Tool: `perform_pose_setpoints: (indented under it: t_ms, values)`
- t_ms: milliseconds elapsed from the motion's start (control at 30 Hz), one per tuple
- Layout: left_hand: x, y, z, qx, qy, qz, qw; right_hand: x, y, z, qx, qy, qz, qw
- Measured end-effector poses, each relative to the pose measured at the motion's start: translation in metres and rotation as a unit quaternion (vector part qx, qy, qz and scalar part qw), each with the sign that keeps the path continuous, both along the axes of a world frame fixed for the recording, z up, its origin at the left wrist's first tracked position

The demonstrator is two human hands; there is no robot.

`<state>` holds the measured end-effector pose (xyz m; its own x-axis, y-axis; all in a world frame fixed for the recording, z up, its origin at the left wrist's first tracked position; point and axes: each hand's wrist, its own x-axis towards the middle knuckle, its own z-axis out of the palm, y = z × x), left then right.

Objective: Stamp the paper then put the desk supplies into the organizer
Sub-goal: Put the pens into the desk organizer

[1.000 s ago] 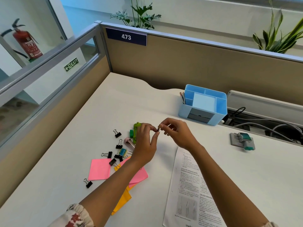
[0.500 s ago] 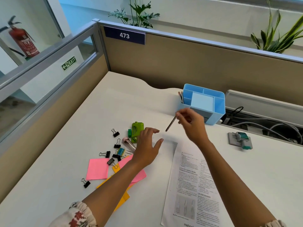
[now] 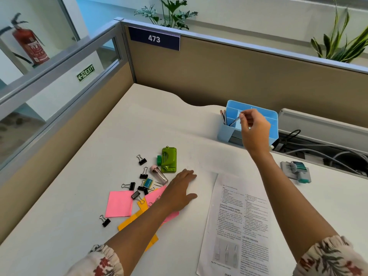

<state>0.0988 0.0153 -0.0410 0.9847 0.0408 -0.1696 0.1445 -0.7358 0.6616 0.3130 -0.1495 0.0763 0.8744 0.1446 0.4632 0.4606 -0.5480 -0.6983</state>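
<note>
1. Binder clips (image 3: 142, 160) and sticky notes (image 3: 119, 203) lie scattered toward the worktop's left edge, awaiting sorting
2. Left hand (image 3: 180, 191) rests flat, fingers relaxed, beside them, likely bracing
3. Printed paper (image 3: 239, 226) lies at the near edge
4. Right hand (image 3: 253, 129) pinches a thin pen (image 3: 234, 122), tilted over the blue organizer (image 3: 273, 118) near the back edge, presumably to drop it in

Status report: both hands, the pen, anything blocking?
Right hand pinches pen over blue organizer. Left hand flat on desk. Nothing blocking.
</note>
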Motion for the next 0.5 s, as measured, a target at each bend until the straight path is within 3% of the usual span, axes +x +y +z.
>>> perform_pose_setpoints:
  t_ms: [267, 500]
  values:
    - [0.002, 0.001, -0.001, 0.001, 0.009, 0.005, 1.000, 0.014, 0.014, -0.001, -0.108, 0.028, 0.008, 0.994]
    - [0.001, -0.002, 0.002, -0.012, 0.011, 0.005, 1.000, -0.015, 0.031, -0.003, 0.001, 0.039, -0.013, 0.999]
